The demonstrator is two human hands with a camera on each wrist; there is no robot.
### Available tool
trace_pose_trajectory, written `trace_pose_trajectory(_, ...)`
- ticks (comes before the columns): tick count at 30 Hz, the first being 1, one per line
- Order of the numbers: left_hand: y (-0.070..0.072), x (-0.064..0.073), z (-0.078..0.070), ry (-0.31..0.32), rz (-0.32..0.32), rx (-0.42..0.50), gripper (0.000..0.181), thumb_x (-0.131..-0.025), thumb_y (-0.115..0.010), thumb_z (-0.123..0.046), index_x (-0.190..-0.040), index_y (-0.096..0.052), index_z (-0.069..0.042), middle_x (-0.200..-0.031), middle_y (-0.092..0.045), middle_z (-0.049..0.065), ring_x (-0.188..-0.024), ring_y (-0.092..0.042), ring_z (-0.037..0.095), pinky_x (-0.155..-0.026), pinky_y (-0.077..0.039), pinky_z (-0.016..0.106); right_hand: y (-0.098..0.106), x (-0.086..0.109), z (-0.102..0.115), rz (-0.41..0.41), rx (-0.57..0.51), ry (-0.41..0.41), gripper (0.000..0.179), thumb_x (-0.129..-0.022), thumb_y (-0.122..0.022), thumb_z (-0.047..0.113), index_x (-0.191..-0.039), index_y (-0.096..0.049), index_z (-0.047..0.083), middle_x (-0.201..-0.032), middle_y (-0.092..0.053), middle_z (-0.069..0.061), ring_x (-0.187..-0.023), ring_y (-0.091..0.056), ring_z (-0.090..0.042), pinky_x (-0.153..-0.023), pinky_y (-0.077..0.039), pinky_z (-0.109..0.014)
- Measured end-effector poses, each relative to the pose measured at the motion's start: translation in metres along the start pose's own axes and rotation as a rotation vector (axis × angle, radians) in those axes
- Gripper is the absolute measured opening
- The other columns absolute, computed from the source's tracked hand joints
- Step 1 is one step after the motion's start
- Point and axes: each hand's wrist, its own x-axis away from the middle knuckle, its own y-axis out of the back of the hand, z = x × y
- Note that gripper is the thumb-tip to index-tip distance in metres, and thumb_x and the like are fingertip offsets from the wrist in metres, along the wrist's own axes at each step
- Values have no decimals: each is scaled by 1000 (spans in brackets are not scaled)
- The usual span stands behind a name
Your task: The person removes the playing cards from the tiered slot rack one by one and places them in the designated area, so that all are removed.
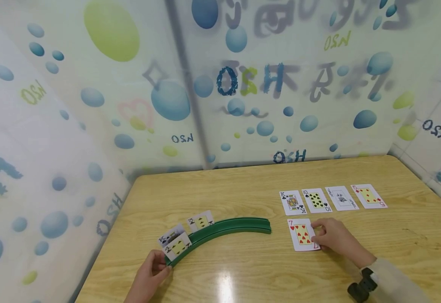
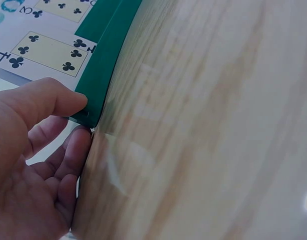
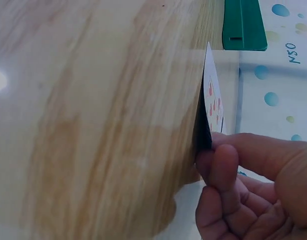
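One seven of hearts point(image 1: 303, 235), lower right of frame, long axis up-down, fingers of right hand point(image 1: 334, 237) pinching its right edge. Green rack point(image 1: 235, 226) lies left, left hand point(image 1: 150, 273) gripping its left end.

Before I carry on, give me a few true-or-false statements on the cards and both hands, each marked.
1. The right hand pinches the seven of hearts. True.
2. The left hand is holding a loose card. False: the left hand grips the near left end of the curved green card holder.
3. In the head view, the five of diamonds is farthest right of all the cards. True.
4. The four of clubs lies flat on the table. False: the four of clubs stands in the green card holder.
5. The three of clubs also stands in the holder. True.
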Motion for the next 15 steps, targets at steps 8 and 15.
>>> trace_pose_trajectory(8,1,0,0,-1,1,0,29,-81,-64,2,-103,-46,2,-93,-53,9,-81,-52,17,-70,-45,25,-2,1,-2,-15,17,-5,37,-77,-69,7,-110,-58,-7,-57,-48,0,-49,-43,-13,-44,-32,-23)
trace_pose_trajectory(15,1,1,-1,4,1,-6,29,-81,-65,1,-103,-46,1,-93,-54,9,-82,-52,18,-70,-45,25,0,1,-1,-26,9,1,37,-79,-67,8,-112,-58,-6,-57,-49,0,-49,-43,-13,-45,-32,-23)
